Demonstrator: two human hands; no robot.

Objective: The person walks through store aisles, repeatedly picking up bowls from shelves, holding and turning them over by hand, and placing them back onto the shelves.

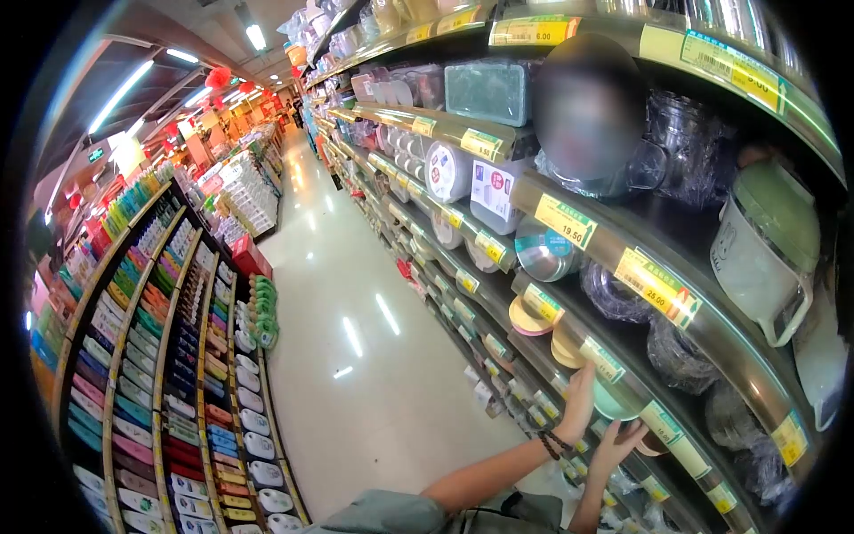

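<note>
A light green bowl (614, 402) stands at the edge of a lower shelf on the right. My left hand (580, 399), with a dark beaded bracelet at its wrist, is at the bowl's near left side, fingertips at its rim. Below and to the right, my right hand (616, 445) touches the bowl's lower edge with bent fingers. Yellow bowls (567, 345) and a pink-and-cream bowl (530, 316) sit further along the same shelf. A brownish bowl (652, 442) is partly visible just right of my right hand.
Price-tagged shelf edges (623, 267) curve close above my hands. A green-lidded white pot (765, 245) and a clear container (487, 93) stand higher up. Across the aisle floor (338, 294) is a rack of packaged goods (147, 383), with green packs (263, 311) at its end.
</note>
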